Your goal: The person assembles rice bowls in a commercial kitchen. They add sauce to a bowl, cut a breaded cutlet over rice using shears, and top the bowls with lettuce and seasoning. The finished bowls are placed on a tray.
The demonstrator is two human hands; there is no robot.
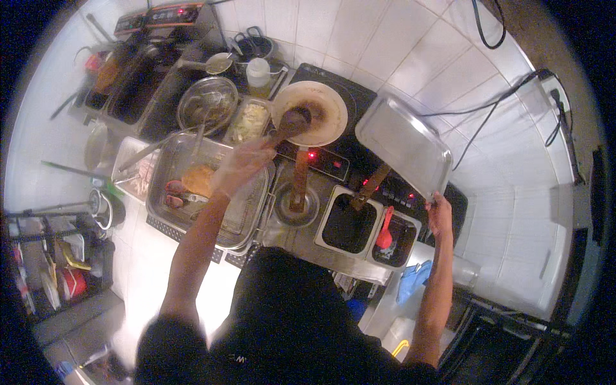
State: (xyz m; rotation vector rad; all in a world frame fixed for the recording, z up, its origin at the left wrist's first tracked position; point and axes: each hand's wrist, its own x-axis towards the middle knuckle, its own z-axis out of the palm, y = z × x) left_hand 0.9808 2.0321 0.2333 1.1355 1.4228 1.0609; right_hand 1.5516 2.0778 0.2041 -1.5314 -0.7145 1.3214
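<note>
At left, the rectangular grey tray (pixel 240 208) contains a flat orange-brown food piece (pixel 197 179). Above the tray's right side, the left hand (pixel 245 163), blurred, is closed around a dark-brown round-headed utensil (pixel 295 124) positioned over the round white pan (pixel 333 122). At right, the right hand (pixel 439 216) grips the lower corner of a tilted, rectangular silver metal pan lid (pixel 407 141), above a flat brown handle (pixel 373 181).

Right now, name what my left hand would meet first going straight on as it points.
Most likely the pale pan, ahead and to the right; the brown utensil in your left hand reaches over it, though depth is unclear.
</note>
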